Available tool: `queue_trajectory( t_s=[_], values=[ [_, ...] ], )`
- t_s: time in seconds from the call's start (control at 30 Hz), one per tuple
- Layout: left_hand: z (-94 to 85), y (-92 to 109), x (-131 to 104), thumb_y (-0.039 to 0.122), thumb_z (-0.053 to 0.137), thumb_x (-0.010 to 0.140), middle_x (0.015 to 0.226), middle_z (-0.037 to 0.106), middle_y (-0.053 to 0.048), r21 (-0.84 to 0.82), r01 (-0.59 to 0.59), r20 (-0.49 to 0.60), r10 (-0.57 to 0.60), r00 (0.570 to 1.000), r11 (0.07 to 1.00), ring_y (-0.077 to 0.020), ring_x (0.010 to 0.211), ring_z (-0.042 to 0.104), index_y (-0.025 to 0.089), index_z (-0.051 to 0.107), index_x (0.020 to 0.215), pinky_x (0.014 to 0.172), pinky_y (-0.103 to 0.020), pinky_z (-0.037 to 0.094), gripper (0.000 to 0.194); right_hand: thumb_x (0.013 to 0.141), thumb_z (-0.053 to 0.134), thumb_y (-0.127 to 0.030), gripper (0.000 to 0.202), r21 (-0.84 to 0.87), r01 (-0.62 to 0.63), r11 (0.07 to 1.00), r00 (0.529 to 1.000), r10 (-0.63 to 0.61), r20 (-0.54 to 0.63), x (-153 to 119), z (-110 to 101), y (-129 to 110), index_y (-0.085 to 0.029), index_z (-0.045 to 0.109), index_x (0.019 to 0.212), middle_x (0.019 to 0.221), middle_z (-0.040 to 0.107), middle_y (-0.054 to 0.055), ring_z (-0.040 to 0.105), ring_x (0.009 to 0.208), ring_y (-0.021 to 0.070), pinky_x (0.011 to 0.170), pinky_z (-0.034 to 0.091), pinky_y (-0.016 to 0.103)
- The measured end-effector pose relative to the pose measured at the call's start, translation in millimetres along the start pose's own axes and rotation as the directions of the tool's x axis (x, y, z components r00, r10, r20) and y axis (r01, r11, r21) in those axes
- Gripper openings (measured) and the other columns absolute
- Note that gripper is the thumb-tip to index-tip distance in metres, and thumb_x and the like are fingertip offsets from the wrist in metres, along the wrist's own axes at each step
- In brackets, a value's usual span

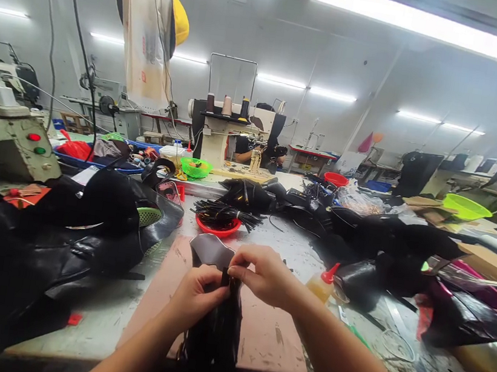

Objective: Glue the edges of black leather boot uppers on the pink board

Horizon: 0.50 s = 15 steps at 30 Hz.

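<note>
A black leather piece [210, 339] with a pale grey inner side [211, 249] lies lengthwise in front of me, over a pinkish work board [274, 342]. My left hand [200, 295] is closed, pinching its upper part between thumb and fingers. Just to the right, my right hand [266, 277] has thumb and forefinger pressed together on a narrow black strap [225, 276] at the same spot. A small gold-coloured glint shows there, too small to make out. Beyond the hands, a red bowl [217, 231] holds a bundle of thin black straps [221, 214].
Black leather pieces heap up at left [104, 240] and right [379, 240]. A glue bottle [322, 284] with a red tip stands right of the board. Behind are a sewing machine [218, 139], a green basket [196, 168] and a person [244, 149] at work.
</note>
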<state>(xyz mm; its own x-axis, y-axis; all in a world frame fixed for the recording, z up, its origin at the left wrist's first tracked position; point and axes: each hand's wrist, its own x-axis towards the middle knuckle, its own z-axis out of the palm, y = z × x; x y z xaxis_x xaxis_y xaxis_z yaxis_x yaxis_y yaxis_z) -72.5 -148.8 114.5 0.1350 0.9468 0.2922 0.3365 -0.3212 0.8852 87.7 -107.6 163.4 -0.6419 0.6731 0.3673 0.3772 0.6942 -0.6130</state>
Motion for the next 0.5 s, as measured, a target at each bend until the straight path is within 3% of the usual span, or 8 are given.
queue_trajectory(
  t_s=[0.13,0.3,0.5],
  values=[
    [-5.3,-6.2,0.0,0.044,0.070,0.057,0.072,0.064,-0.003,-0.079,0.038,0.052,-0.034,0.998,0.996,-0.0190,0.069,0.054,0.017,0.069,0.079,0.065,-0.028,0.043,0.035,0.076,0.057,-0.014,0.009,-0.180,0.053,0.982,0.996,-0.065,-0.061,-4.7,3.7,-7.5,-0.018,0.058,0.068,0.064,0.060,0.000,0.052,0.060,0.0125,0.058,0.037,0.023],
    [-3.7,-2.8,2.5,0.056,0.055,0.068,0.072,0.061,-0.004,-0.244,0.005,0.112,0.023,0.993,0.970,-0.0192,0.070,0.053,0.015,0.066,0.080,0.066,-0.028,0.042,0.045,0.079,0.053,-0.016,0.009,-0.219,0.059,0.974,0.997,-0.070,-0.045,-6.7,6.3,-9.4,-0.017,0.056,0.071,0.065,0.059,0.001,0.052,0.061,0.0138,0.056,0.035,0.024],
    [-0.4,12.2,3.0,0.041,0.054,0.071,0.055,0.051,0.000,0.001,0.008,0.125,-0.008,0.992,1.000,-0.0145,0.060,0.042,0.015,0.062,0.059,0.060,-0.027,0.034,0.030,0.078,0.053,-0.015,0.010,-0.233,0.089,0.968,0.992,-0.108,-0.071,-7.3,3.9,-9.7,-0.017,0.054,0.068,0.063,0.057,0.001,0.050,0.059,0.0135,0.055,0.034,0.024]
  ],
)
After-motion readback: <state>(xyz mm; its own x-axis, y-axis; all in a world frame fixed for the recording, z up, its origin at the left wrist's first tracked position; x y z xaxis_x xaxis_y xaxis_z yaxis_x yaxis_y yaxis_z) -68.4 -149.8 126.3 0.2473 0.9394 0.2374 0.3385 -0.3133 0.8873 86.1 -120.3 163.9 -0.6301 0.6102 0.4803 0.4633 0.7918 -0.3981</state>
